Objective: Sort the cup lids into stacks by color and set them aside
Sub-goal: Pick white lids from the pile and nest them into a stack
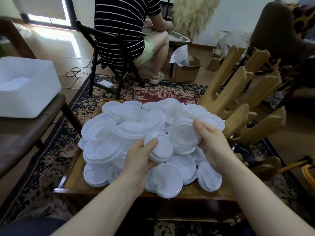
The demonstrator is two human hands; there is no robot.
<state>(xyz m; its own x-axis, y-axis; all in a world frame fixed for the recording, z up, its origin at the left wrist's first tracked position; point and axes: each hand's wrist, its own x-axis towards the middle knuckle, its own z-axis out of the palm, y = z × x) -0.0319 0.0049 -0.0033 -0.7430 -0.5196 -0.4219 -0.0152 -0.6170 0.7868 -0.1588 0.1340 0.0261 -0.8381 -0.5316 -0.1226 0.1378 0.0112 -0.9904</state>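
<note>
A big heap of white cup lids covers a low wooden tray table. My left hand grips a short stack of white lids, thumb on top, just above the heap's near side. My right hand holds a clear translucent lid, tilted up on edge, thumb at its upper rim. The two held items almost touch. A few dark lids peek out under the white ones near the front right.
A white foam box stands on a bench at the left. A wooden rack rises to the right of the table. A black lid lies beside it. A seated person in a striped shirt is beyond, with cardboard boxes on the floor.
</note>
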